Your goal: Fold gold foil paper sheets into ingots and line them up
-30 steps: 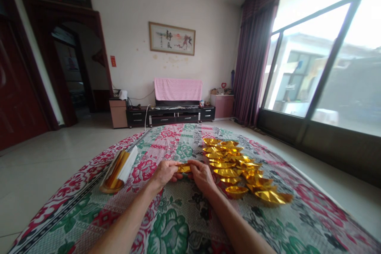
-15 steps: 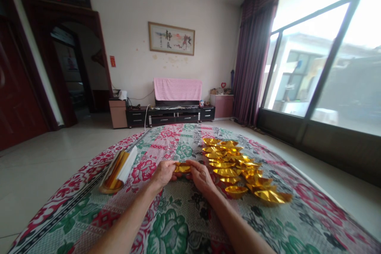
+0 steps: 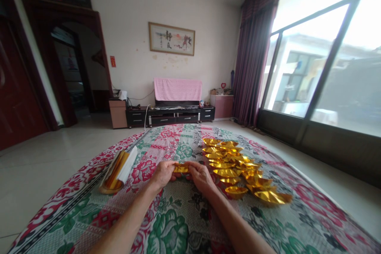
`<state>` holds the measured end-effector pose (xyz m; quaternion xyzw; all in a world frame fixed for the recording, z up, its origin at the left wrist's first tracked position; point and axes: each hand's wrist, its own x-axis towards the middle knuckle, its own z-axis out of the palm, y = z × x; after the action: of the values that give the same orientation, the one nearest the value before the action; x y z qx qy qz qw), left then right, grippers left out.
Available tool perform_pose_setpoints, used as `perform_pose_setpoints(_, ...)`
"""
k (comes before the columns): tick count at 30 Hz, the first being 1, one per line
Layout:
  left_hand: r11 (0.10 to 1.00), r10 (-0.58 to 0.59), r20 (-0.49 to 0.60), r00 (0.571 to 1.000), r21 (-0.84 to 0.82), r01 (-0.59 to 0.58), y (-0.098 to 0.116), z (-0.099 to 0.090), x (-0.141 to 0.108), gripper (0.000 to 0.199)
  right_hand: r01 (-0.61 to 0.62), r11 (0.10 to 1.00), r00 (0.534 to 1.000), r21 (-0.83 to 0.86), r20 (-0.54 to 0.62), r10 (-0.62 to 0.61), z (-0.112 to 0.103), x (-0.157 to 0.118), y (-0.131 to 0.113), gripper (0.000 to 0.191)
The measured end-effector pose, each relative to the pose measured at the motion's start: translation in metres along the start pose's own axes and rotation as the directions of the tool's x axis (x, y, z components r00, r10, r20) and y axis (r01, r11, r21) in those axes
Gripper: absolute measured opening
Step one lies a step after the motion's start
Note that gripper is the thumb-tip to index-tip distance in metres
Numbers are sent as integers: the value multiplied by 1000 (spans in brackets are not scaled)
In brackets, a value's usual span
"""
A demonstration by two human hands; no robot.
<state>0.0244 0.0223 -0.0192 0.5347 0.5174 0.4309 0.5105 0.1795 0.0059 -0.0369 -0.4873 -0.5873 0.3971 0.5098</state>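
Note:
A small folded piece of gold foil paper (image 3: 181, 168) is stretched between my two hands, just above the patterned tablecloth. My left hand (image 3: 164, 173) pinches its left end, and my right hand (image 3: 200, 174) pinches the right end. Some of my fingers are hidden beneath the paper. To the right of my right hand stand several boat-shaped gold paper ingots (image 3: 236, 191) in uneven rows. Left of my hands lies a clear-looking packet (image 3: 110, 189) with gold sheets (image 3: 119, 168) and white paper (image 3: 127, 166) in it.
A floral tablecloth (image 3: 168, 230) in red, green and grey covers the round table. Beyond it stands a low black TV cabinet (image 3: 174, 118), with a pink cloth (image 3: 177, 89) over the screen. Large windows (image 3: 327, 71) and a purple curtain (image 3: 253, 59) are on the right.
The gold paper between my hands looks flatter and more evenly stretched than before. My hands have hardly shifted, and the ingots and packet stay where they were.

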Motion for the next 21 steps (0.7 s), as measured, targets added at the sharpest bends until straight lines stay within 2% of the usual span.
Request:
perform_pose_setpoints(4, 999, -19, -20, 1000, -37, 18, 5, 2, -4, 30, -7, 1000, 1000, 3, -24, 7, 1, 4, 6, 39)
perform_pose_setpoints(9, 995, -42, -57, 997, -94, 37, 9, 3, -5, 31, -12, 999, 1000, 36, 18, 12, 2, 10, 16, 40)
perform_pose_setpoints(16, 995, -14, -46, 999, -103, 9, 7, 2, -3, 32, -32, 997, 999, 75, 5, 32, 3, 7, 8, 40)
perform_pose_setpoints(21, 991, -42, -12, 999, -126, 40, 7, 0, -4, 31, -33, 993, 999, 117, -22, 35, 2, 5, 5, 39)
